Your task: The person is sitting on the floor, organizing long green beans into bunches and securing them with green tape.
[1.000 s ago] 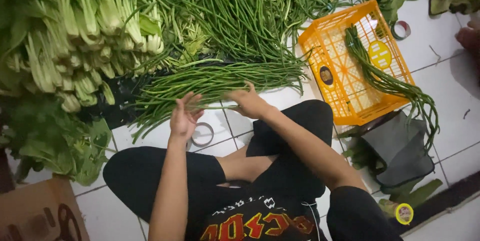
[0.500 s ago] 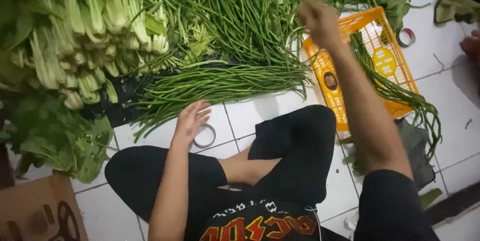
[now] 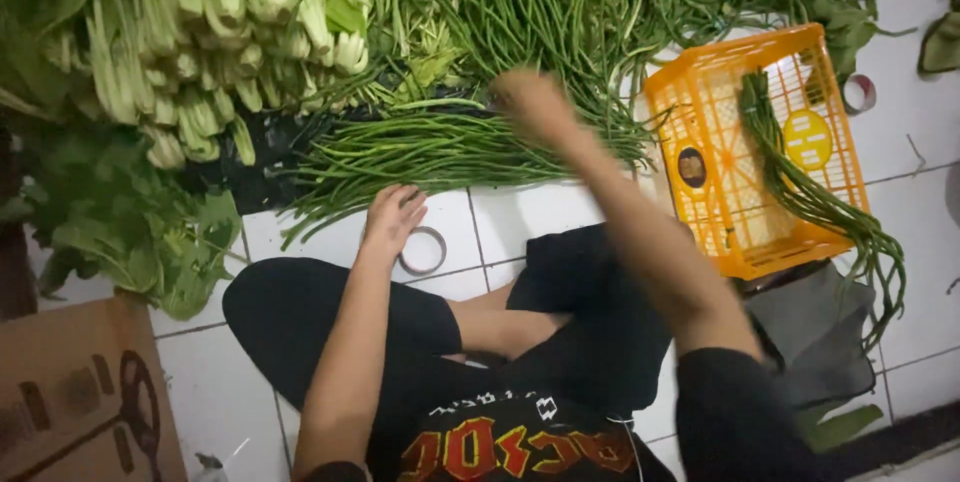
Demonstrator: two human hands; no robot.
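left hand (image 3: 392, 222) flat, fingers apart, beside tape roll (image 3: 422, 250) | right hand (image 3: 530, 102) blurred over long beans (image 3: 430, 152), grip unclear | one bundle (image 3: 800, 172) in orange crate (image 3: 730, 232); heap left of crate unsorted

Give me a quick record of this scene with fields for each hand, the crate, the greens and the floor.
left hand: resting on the white tiled floor, fingers at a tape roll
right hand: blurred, over the long beans; grip unclear
crate: orange, on the floor, a bundle of long beans draped over it
greens: pale-stemmed leafy bunches stacked at upper left
other: cardboard box at lower left
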